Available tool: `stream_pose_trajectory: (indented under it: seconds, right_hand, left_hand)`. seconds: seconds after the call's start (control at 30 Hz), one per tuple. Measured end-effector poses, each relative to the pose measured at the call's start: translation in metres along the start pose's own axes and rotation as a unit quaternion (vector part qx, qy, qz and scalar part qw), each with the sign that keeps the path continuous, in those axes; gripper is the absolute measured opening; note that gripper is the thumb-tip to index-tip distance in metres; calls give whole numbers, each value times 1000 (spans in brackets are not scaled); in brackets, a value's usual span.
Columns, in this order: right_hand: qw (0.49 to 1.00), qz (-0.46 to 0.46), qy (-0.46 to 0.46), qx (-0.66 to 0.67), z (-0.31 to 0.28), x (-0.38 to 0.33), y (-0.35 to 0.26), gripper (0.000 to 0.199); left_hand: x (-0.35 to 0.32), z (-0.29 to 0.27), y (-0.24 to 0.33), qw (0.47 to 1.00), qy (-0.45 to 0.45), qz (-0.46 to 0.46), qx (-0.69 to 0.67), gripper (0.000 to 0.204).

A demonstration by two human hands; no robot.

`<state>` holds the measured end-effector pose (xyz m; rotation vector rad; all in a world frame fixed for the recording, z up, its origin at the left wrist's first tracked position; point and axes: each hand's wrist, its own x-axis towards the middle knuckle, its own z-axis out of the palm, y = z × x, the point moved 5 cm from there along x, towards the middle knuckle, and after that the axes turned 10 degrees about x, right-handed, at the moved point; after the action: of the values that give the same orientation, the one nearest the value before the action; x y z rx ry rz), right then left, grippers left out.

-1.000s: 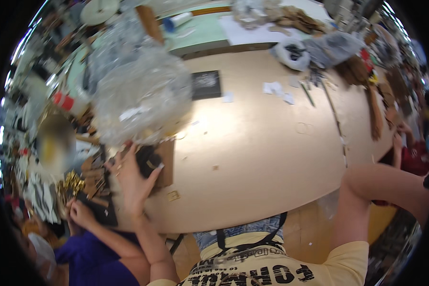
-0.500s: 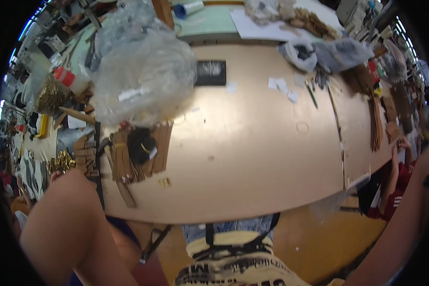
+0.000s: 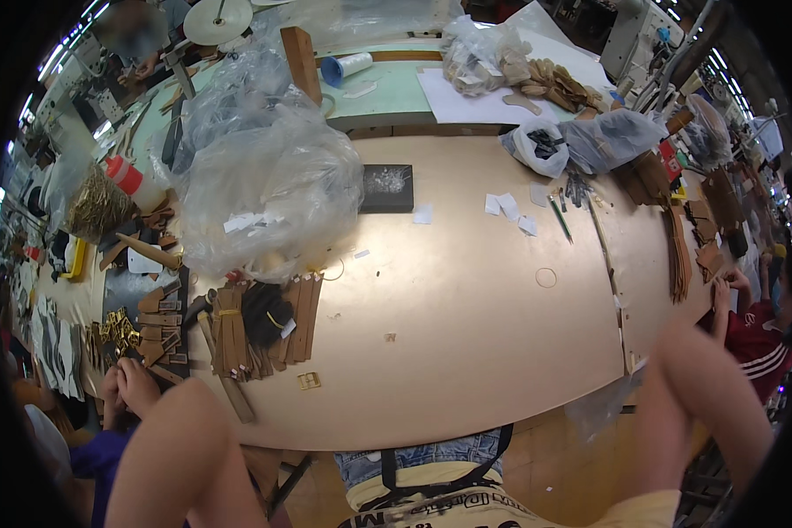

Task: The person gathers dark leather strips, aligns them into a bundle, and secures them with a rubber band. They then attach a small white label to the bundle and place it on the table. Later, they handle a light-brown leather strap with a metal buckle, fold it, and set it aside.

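Both of my arms are bent, and only the elbows and the parts beside them show. My left elbow (image 3: pixel 180 431) is at the lower left, near the table's front edge. My right elbow (image 3: pixel 691 365) is at the lower right. Neither my left hand nor my right hand is in the picture. On the table (image 3: pixel 466 334), closest to my left elbow, lie brown leather straps (image 3: pixel 231 339) with a dark bundle (image 3: pixel 267 317) on them. A gold buckle (image 3: pixel 309 380) rests to their right. A wooden-handled tool (image 3: pixel 227 378) lies along their left side.
A large clear plastic bag (image 3: pixel 268 176) stands beside a black block (image 3: pixel 387 188). White paper pieces (image 3: pixel 507 206), a green pencil (image 3: pixel 561 220) and small bags (image 3: pixel 537 148) lie at the back right. Co-workers' hands (image 3: pixel 132 387) at left and a red-shirted person (image 3: pixel 757 339) at right are close by.
The view has tilted upward, so the table appears lower and more of its far side shows. My right elbow has come into view at the right; the tabletop things look unmoved.
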<state>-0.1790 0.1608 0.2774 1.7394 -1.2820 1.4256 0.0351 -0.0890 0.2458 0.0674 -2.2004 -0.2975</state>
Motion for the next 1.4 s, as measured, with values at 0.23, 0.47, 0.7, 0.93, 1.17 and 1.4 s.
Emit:
stream_pose_trajectory:
  seconds: [0.23, 0.47, 0.7, 0.93, 1.17, 1.4]
  right_hand:
    - [912, 352, -88, -191, 52, -156, 179, 56]
    - [771, 510, -246, -290, 114, -264, 233, 64]
    - [811, 466, -303, -183, 200, -247, 201, 64]
    - [877, 444, -176, -56, 203, -231, 182, 50]
    - [890, 429, 40, -150, 35, -239, 245, 17]
    - [826, 467, 57, -311, -88, -273, 320, 27]
  left_hand:
    - [-97, 19, 26, 933, 327, -151, -21, 24]
    - [-170, 89, 30, 910, 58, -407, -46, 14]
    - [-178, 121, 34, 891, 26, -437, -117, 8]
    - [-136, 148, 46, 930, -23, -345, -123, 8]
    - [-151, 169, 48, 916, -65, -377, -123, 7]
    - [-145, 198, 57, 912, -149, -359, -133, 6]
